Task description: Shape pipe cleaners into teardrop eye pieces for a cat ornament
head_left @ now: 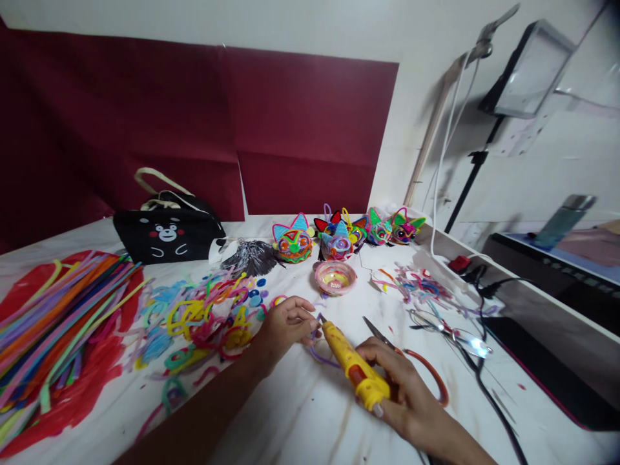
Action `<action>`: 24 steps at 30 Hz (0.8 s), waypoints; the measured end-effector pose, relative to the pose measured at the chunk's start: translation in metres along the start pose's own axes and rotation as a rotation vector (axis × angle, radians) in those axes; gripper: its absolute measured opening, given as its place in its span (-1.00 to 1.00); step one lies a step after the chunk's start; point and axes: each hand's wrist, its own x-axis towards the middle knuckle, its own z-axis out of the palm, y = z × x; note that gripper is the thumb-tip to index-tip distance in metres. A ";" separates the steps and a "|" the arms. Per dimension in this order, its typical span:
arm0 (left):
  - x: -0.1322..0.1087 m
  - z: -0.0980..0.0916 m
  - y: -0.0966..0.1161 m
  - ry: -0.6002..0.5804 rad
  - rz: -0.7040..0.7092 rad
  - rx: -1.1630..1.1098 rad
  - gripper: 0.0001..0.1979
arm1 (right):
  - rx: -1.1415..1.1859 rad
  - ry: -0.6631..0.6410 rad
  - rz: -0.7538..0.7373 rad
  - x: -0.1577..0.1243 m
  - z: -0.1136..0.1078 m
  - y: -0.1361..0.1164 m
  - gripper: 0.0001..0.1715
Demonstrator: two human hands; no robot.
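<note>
The right hand (pixel 407 394) has its grip clamped around a yellow glue gun (pixel 351 368), which lies low over the white surface (pixel 300 420) with its tip pointing toward the left hand (pixel 285 323). The grip of the left hand is together, pinching a purple pipe cleaner (pixel 320 354) right at the tip of the gun. Just behind the right grip lie scissors (pixel 376 332) with orange handles, and farther to its right, glasses (pixel 450 334). Beyond both grips stands a small pink bowl (pixel 335 276). Far left of the left grip lies a pile of coloured sticks (pixel 53 310).
</note>
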 end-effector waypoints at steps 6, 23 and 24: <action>0.000 0.000 -0.001 0.001 0.014 0.021 -0.65 | -0.009 -0.007 0.014 -0.001 0.001 0.000 -0.64; 0.003 -0.001 -0.004 -0.002 0.029 0.058 -0.70 | -0.051 0.017 0.003 -0.001 0.001 0.001 -0.66; 0.004 -0.002 -0.004 -0.012 0.020 0.060 -0.70 | -0.052 0.015 0.001 -0.001 0.001 0.001 -0.66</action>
